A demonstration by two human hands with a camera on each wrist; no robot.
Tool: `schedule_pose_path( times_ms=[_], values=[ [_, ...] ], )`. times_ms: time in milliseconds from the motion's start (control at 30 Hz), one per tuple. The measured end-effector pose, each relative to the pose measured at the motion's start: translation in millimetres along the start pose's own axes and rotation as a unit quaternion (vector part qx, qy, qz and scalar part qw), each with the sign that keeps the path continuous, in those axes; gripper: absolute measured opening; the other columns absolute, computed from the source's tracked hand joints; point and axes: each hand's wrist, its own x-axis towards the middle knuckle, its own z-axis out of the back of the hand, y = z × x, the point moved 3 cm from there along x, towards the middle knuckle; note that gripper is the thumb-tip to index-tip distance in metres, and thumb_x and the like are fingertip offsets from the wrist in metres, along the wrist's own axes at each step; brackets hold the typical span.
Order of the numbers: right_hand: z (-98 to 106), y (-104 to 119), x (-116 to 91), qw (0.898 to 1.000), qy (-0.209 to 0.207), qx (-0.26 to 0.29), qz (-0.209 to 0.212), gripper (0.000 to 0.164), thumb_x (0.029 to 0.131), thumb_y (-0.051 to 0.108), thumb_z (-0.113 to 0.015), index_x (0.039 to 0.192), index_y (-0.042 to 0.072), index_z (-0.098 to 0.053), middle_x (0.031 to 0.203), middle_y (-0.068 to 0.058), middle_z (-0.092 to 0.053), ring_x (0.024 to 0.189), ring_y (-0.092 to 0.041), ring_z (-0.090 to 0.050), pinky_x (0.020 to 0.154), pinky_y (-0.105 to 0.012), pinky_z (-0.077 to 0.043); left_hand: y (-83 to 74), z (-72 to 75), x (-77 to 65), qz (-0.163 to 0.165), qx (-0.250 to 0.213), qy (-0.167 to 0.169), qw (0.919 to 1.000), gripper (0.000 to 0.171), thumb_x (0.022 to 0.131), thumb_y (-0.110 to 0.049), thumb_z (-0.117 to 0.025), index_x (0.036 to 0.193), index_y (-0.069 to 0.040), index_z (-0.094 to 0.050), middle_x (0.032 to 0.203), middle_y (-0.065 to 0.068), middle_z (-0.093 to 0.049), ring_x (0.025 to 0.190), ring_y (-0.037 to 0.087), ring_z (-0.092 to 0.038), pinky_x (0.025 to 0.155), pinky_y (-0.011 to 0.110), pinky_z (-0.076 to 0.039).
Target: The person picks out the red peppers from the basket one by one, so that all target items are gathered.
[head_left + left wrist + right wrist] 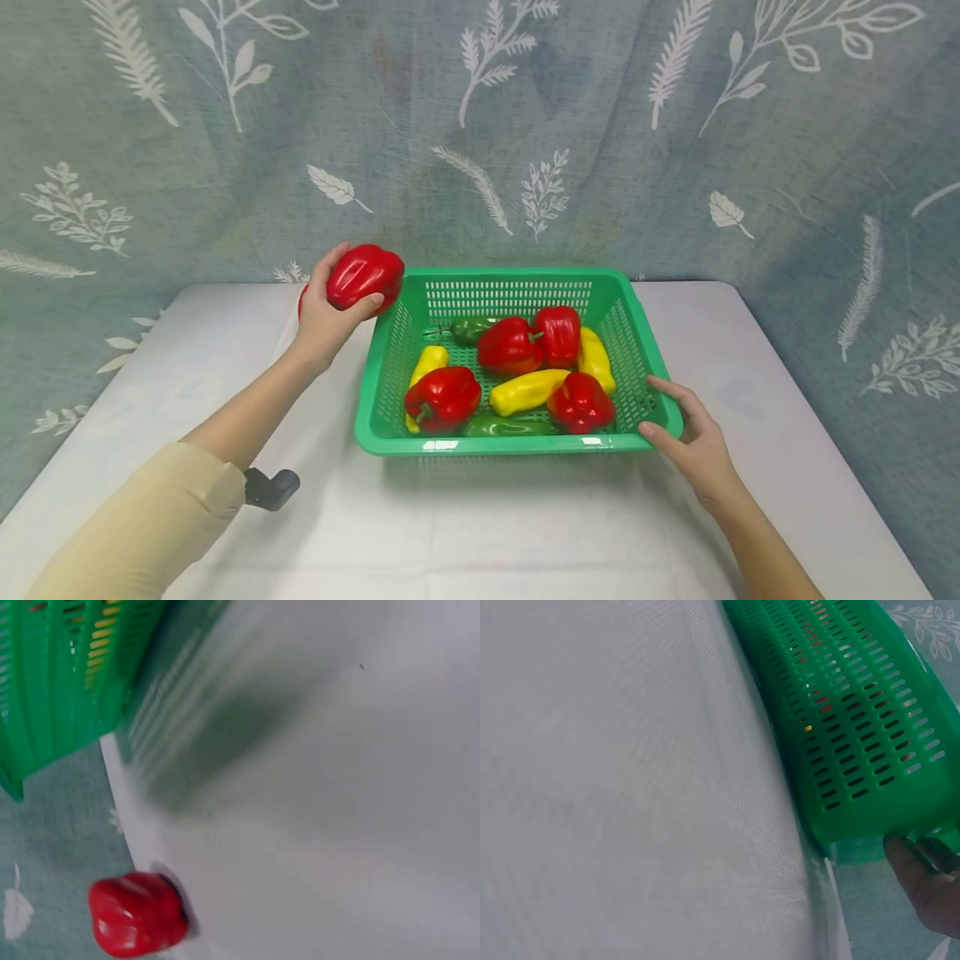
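My left hand [330, 312] grips a red bell pepper [366, 279], raised beside the left wall of a green plastic basket [512, 445]. Behind that hand, mostly hidden in the head view, is another red bell pepper [139, 915], which shows at the table's back edge in the left wrist view. My right hand [697, 450] holds the basket's front right corner, thumb and forefinger over the rim. Inside the basket lie several red bell peppers [510, 346], long yellow peppers [528, 392] and dark green peppers [510, 426].
A white cloth [480, 533] covers the table under the basket. Behind it hangs a grey-green curtain [420, 167] with white leaf prints. A dark curved piece [272, 489] sticks out beside the left sleeve [150, 517].
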Motion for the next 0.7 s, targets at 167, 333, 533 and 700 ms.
schedule_pose_path(
  times_ms=[167, 333, 533, 700],
  values=[
    [-1, 1, 0, 1.000, 0.003, 0.008, 0.004, 0.056, 0.091, 0.003, -0.059, 0.142, 0.010, -0.037, 0.141, 0.000, -0.032, 0.109, -0.002, -0.048, 0.081, -0.012, -0.050, 11.2, 18.4, 1.8, 0.018, 0.003, -0.043, 0.9989, 0.081, 0.085, -0.018, -0.068, 0.149, -0.028, -0.020, 0.148, 0.005, -0.030, 0.133, 0.026, -0.030, 0.098, 0.043, -0.046],
    [-1, 1, 1, 1.000, 0.003, 0.013, 0.011, 0.056, 0.091, 0.001, -0.058, 0.142, 0.010, -0.037, 0.141, -0.001, -0.032, 0.111, -0.001, -0.048, 0.081, -0.012, -0.049, 23.9, 34.7, 4.3, 0.044, -0.006, -0.081, 0.9957, 0.081, 0.086, -0.020, -0.068, 0.149, -0.032, -0.018, 0.150, 0.000, -0.027, 0.136, 0.021, -0.027, 0.103, 0.048, -0.041],
    [-1, 1, 2, 1.000, 0.003, 0.004, 0.014, 0.056, 0.091, 0.003, -0.059, 0.142, 0.009, -0.037, 0.142, -0.002, -0.032, 0.111, -0.002, -0.047, 0.082, -0.012, -0.049, 36.2, 51.3, 4.6, 0.050, -0.022, -0.123, 0.9909, 0.082, 0.085, -0.019, -0.070, 0.148, -0.033, -0.018, 0.149, -0.003, -0.027, 0.136, 0.016, -0.026, 0.105, 0.044, -0.040],
    [0, -1, 2, 1.000, 0.004, 0.004, 0.013, 0.056, 0.091, 0.004, -0.059, 0.142, 0.010, -0.037, 0.141, 0.003, -0.033, 0.111, -0.002, -0.047, 0.082, -0.012, -0.049, 45.5, 61.8, 4.8, 0.062, -0.051, -0.145, 0.9861, 0.082, 0.084, -0.018, -0.071, 0.147, -0.032, -0.020, 0.149, -0.004, -0.027, 0.137, 0.015, -0.025, 0.106, 0.040, -0.039]
  ],
)
